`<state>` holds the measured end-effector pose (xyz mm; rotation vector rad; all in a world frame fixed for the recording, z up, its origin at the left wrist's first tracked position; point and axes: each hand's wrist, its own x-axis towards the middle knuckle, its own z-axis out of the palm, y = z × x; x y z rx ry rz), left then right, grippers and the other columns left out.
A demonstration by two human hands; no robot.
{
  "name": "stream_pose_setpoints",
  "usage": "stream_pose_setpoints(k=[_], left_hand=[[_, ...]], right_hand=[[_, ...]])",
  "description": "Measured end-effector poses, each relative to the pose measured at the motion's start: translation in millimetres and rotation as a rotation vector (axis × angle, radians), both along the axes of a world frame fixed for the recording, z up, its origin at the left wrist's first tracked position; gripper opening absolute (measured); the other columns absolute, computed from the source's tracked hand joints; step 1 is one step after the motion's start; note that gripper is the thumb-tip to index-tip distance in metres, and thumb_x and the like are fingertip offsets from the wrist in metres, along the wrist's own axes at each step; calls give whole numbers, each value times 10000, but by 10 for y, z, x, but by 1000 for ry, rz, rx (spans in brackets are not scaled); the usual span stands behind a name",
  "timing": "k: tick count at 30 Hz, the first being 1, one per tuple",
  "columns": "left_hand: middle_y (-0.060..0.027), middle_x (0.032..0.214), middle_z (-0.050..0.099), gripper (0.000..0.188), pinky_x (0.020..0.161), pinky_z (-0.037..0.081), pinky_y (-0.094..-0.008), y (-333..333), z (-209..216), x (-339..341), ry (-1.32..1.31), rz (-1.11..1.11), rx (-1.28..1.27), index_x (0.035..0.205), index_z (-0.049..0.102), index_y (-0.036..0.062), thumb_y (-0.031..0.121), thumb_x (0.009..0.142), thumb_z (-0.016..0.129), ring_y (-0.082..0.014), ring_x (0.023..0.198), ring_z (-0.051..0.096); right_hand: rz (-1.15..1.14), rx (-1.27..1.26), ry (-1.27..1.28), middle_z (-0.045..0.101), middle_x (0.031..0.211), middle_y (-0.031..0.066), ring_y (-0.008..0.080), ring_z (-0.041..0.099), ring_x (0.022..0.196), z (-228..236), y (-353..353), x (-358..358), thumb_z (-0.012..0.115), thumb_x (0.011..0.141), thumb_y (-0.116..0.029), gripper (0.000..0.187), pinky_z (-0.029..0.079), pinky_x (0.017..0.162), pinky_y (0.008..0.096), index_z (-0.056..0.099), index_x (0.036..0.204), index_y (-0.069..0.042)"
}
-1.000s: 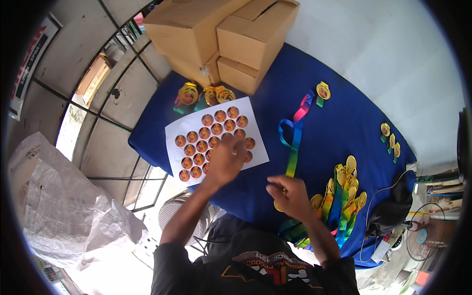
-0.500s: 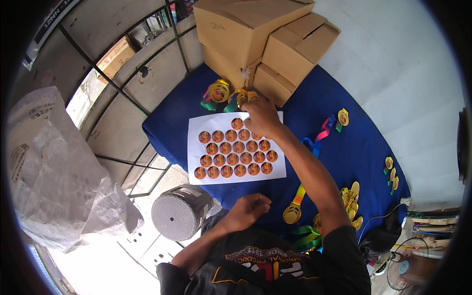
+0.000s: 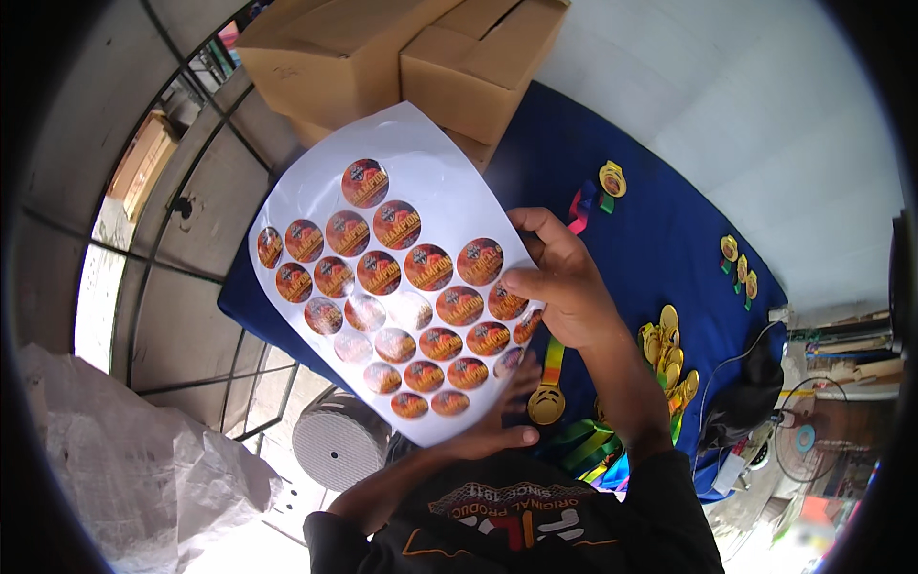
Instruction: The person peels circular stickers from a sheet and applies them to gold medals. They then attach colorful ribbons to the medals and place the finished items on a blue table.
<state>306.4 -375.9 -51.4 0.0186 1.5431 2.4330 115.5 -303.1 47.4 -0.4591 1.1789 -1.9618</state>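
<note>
A white sticker sheet (image 3: 421, 191) covered with several round red-and-orange stickers is lifted off the table toward the camera. My right hand (image 3: 564, 287) pinches its right edge between thumb and fingers. My left hand (image 3: 492, 430) holds the sheet from underneath at its lower edge, mostly hidden by the paper. Below my right hand a gold medal (image 3: 547, 404) on a rainbow ribbon lies on the blue tablecloth (image 3: 660, 239).
Brown cardboard boxes (image 3: 382, 57) stand at the back of the table. More gold medals lie in a pile (image 3: 669, 349) at the right and singly (image 3: 612, 179) farther back. A grey round stool (image 3: 335, 442) stands below the table, a white sack (image 3: 124, 478) at the lower left.
The sticker sheet was lying flat on the table; both hands have picked it up and brought it close to the camera. The view has tilted as well.
</note>
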Motion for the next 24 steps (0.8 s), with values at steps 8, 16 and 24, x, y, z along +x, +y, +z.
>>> stream_pose_setpoints(k=[8, 16, 24], left_hand=[[-171, 1467, 543, 737, 1133, 436, -485, -811, -326, -12, -357, 365, -139, 1525, 405, 47, 452, 972, 676, -321, 1353, 540], [-183, 1479, 520, 699, 1114, 459, -550, -1131, 153, 48, 458, 570, 715, 1526, 382, 47, 268, 931, 675, -358, 1342, 542], [-203, 1452, 540, 748, 1125, 443, -562, -841, 368, -47, 269, 437, 690, 1522, 371, 20, 115, 860, 705, -365, 1341, 541]], right_hand=[[-92, -156, -26, 694, 1211, 201, 245, 704, 1102, 148, 484, -11, 674, 871, 49, 534, 566, 968, 375, 477, 1360, -31], [-292, 92, 462, 612, 1181, 92, 122, 636, 1026, -260, 381, 200, 678, 908, 65, 344, 519, 892, 292, 588, 1231, -13], [-376, 349, 1075, 653, 1194, 154, 194, 682, 1033, -111, 352, 248, 847, 815, -80, 381, 540, 877, 322, 706, 1160, -2]])
